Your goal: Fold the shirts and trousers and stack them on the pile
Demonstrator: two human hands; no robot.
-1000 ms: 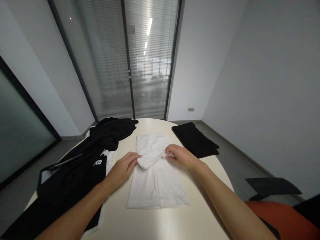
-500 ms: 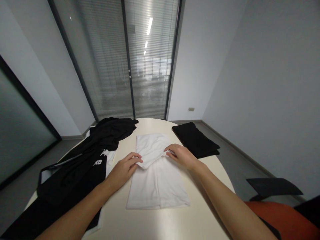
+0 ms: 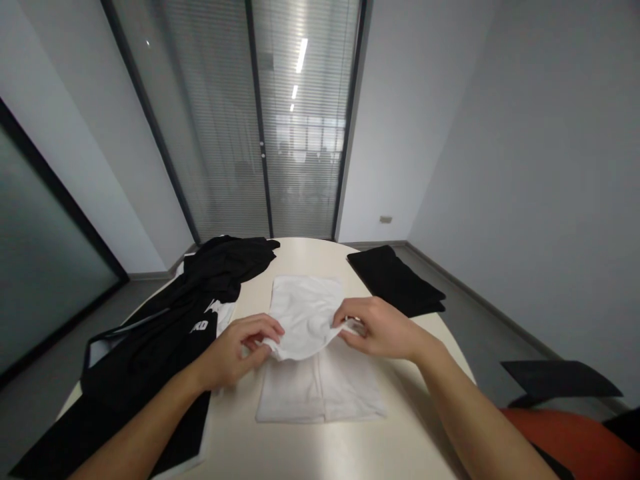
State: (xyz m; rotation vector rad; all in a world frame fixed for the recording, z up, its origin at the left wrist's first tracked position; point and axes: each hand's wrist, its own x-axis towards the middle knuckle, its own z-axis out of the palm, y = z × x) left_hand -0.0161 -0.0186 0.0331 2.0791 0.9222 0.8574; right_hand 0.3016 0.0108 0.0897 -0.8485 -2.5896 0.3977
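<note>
A white garment (image 3: pixel 306 313) lies on the table between my hands, its far part folded over toward me above the lower layer. My left hand (image 3: pixel 245 347) pinches the left corner of the folded-over edge. At the right end of that same edge, my right hand (image 3: pixel 373 327) grips the cloth between thumb and fingers. The edge between them is lifted a little and sags in the middle. Below it, the near hem of the white garment lies flat on the table.
On the left of the pale round table (image 3: pixel 270 450) is a heap of black garments (image 3: pixel 165 340), some with white parts. A folded black cloth (image 3: pixel 395 280) lies at the back right. An orange chair (image 3: pixel 565 443) stands beyond the right edge.
Both hands have drawn the folded-over edge nearer to me and lifted it slightly, so the top layer covers more of the lower one. The view has shifted a little.
</note>
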